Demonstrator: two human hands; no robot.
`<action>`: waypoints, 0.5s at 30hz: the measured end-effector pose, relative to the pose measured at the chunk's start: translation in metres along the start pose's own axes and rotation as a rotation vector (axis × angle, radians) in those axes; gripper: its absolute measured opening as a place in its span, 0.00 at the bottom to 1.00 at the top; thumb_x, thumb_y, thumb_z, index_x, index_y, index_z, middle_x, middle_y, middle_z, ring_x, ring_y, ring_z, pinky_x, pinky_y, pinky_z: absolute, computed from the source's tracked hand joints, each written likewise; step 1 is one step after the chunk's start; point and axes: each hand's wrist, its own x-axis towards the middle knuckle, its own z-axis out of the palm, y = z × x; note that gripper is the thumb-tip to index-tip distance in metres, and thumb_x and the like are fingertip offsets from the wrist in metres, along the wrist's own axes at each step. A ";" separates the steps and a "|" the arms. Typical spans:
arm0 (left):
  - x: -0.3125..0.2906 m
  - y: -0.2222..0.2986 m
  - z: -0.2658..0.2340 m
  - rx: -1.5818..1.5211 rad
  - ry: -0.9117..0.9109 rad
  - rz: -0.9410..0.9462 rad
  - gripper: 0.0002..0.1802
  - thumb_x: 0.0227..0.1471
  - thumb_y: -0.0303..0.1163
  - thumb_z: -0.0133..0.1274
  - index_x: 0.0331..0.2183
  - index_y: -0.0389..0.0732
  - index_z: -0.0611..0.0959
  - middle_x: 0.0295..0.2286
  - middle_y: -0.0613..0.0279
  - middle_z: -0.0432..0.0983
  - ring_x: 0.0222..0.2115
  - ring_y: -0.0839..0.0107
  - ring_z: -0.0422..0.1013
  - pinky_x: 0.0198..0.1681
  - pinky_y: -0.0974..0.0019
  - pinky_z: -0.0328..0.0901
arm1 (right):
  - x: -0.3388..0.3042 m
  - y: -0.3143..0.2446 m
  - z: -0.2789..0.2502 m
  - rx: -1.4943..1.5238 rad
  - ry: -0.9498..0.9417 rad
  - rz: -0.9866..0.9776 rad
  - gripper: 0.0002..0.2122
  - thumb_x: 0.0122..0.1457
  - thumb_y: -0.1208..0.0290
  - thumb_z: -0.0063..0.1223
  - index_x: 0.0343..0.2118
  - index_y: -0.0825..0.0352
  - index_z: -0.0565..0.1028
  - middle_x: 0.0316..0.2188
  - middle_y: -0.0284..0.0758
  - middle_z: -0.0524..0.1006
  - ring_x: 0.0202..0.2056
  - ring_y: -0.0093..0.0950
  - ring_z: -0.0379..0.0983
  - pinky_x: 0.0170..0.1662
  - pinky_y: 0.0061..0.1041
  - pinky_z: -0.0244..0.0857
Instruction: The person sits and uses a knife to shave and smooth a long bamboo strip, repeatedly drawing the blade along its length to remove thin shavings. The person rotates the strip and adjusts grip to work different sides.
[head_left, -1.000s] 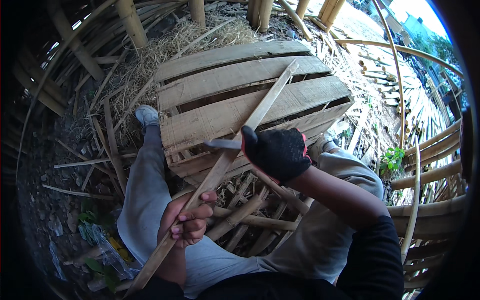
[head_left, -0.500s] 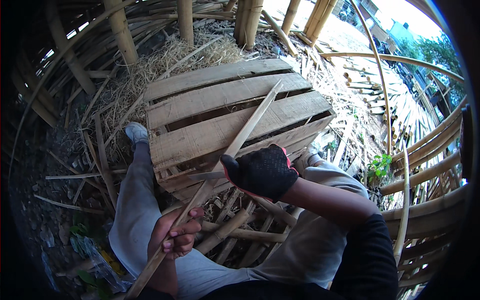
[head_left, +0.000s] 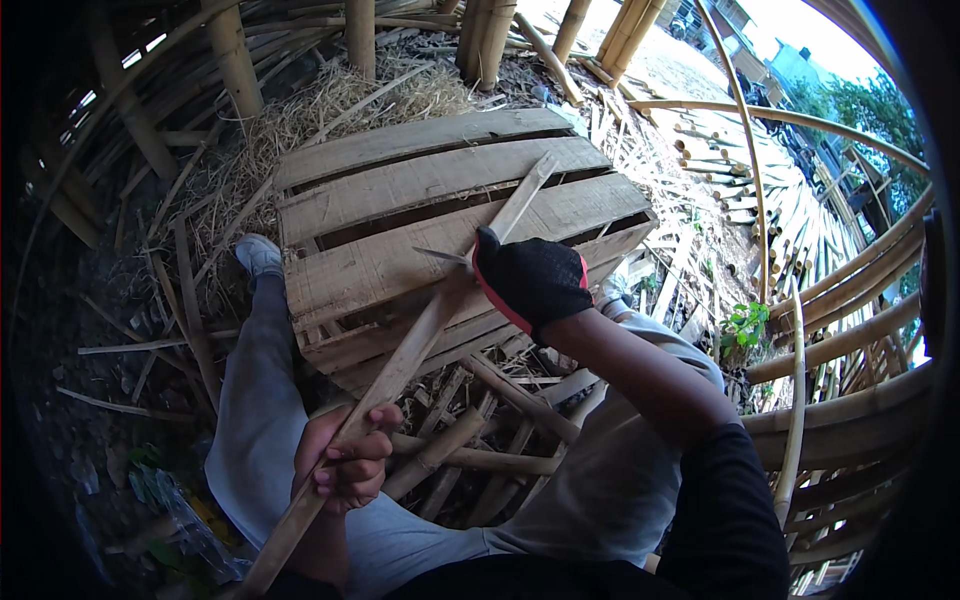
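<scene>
A long split bamboo strip (head_left: 412,352) slants from the lower left up onto a slatted wooden crate (head_left: 375,285), its far end lying over the top slats. My bare left hand (head_left: 348,458) is closed around the strip's lower part, near my thigh. In a black glove with red edging, my right hand (head_left: 535,287) is closed on a knife, its handle hidden in the palm. The thin knife blade (head_left: 440,256) sticks out leftward from the glove, over the strip where it crosses the crate's near edge.
Dry straw shavings (head_left: 400,98) heap behind the crate. Bamboo pieces (head_left: 440,455) lie between my legs. Upright bamboo posts (head_left: 360,40) stand at the back, and bent bamboo poles (head_left: 850,335) fence the right side. Cut bamboo lengths (head_left: 790,215) lie at the far right.
My right hand with the knife has moved up and away along the strip, from just short of the crate to its near top edge. My left hand keeps its hold.
</scene>
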 end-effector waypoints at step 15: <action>-0.006 -0.001 0.005 0.056 0.064 -0.030 0.14 0.67 0.39 0.28 0.39 0.40 0.63 0.14 0.66 0.63 0.05 0.81 0.60 0.03 0.79 0.54 | -0.019 -0.007 -0.002 -0.307 0.140 -0.241 0.13 0.67 0.58 0.38 0.42 0.59 0.75 0.15 0.35 0.77 0.18 0.35 0.77 0.18 0.37 0.66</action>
